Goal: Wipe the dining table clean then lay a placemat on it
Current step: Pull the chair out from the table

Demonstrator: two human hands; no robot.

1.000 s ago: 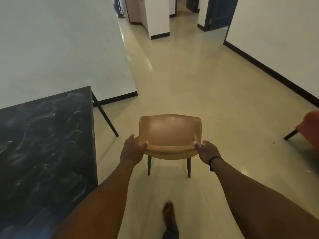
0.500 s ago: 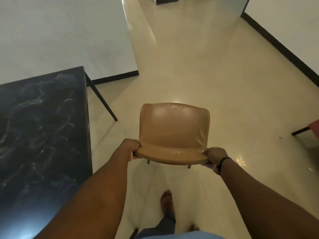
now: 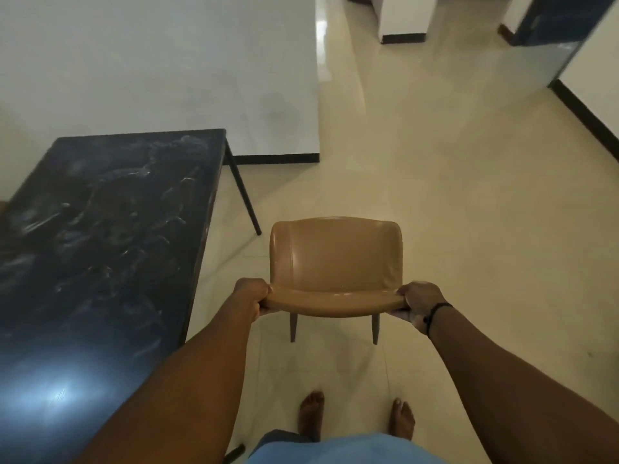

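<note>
Bench (image 3: 100, 229): dark marbled top, left of scene, long axis running near to far; unwiped, no placemat in view. Chair (image 3: 335, 262): tan, just right of bench, seat facing away. Left hand (image 3: 253, 294), right hand (image 3: 417, 303): each grip curled round backrest ends, likely clearing access for wiping.

Tan chair (image 3: 335, 259), black marbled table (image 3: 100, 229)

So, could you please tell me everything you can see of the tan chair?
The chair has a tan, leather-like padded back and seat and dark legs, two visible. It stands right of the dark table on the tiled floor. The left hand and right hand each grip an end of its backrest top. Whether its legs touch the floor is unclear.
</note>
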